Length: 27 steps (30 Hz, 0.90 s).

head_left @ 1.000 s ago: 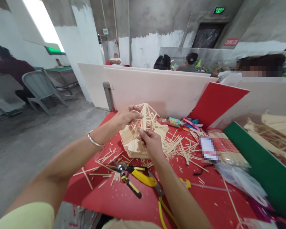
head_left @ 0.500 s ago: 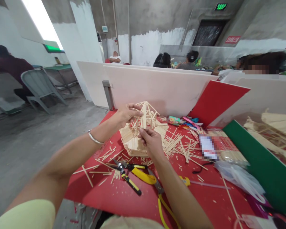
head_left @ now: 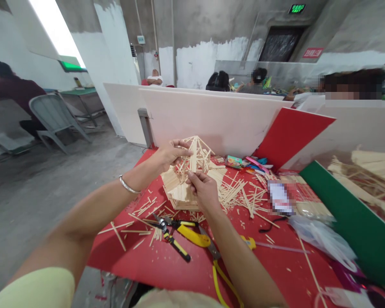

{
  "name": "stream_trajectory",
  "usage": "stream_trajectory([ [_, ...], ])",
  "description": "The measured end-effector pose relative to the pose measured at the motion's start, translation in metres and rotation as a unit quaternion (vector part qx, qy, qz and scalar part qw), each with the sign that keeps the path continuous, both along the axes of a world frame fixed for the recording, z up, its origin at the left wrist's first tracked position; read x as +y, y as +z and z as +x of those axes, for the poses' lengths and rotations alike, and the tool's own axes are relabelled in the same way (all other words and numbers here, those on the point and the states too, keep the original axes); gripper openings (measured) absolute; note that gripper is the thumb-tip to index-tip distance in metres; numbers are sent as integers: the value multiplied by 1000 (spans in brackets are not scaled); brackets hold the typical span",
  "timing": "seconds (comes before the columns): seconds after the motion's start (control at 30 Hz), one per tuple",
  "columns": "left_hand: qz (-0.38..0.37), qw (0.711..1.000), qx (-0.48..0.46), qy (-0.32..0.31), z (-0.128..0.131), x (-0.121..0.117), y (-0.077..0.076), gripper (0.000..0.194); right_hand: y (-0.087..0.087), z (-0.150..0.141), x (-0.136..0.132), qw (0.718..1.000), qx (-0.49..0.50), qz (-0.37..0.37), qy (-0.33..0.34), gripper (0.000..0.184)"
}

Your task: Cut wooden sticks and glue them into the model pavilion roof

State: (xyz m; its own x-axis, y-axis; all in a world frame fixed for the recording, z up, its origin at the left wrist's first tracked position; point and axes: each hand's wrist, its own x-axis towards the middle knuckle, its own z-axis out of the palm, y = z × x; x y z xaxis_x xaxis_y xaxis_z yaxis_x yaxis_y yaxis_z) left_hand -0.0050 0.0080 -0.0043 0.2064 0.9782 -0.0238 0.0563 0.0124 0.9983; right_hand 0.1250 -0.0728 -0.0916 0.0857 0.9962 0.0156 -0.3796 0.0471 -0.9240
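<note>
A small house-like model (head_left: 205, 159) built of thin wooden sticks stands on the red tabletop, with a pointed, open-framed roof. My left hand (head_left: 169, 155) reaches it from the left, its fingers bent against the upper roof and its fingertips at a strip of sticks (head_left: 194, 160) that slopes down the front. Below, my right hand (head_left: 204, 191) pinches the lower end of this strip between thumb and finger. Part of the model is hidden behind both hands. Its stick-covered base (head_left: 182, 194) shows beneath them.
Loose sticks (head_left: 234, 192) lie right of the model. Nearer me are black-and-yellow cutters (head_left: 173, 241) and yellow-handled pliers (head_left: 215, 256). A plastic bag (head_left: 324, 239), a green board (head_left: 349, 226) and a red panel (head_left: 295, 132) stand at the right. White partitions (head_left: 208, 113) rise behind; people sit beyond.
Almost nothing differs. Both hands keep their places on the model, with at most a tiny shift of the right fingertips.
</note>
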Motion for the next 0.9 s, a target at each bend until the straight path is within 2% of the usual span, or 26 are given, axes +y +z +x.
stream_trajectory([
  [0.57, 0, 1000, -9, -18, -2, 4, -6, 36, -2, 1, 0, 1000, 7, 5, 14, 34],
  [0.9, 26, 999, -28, -21, -3, 11, -19, 36, -7, 4, 2, 1000, 3, 2, 10, 34],
])
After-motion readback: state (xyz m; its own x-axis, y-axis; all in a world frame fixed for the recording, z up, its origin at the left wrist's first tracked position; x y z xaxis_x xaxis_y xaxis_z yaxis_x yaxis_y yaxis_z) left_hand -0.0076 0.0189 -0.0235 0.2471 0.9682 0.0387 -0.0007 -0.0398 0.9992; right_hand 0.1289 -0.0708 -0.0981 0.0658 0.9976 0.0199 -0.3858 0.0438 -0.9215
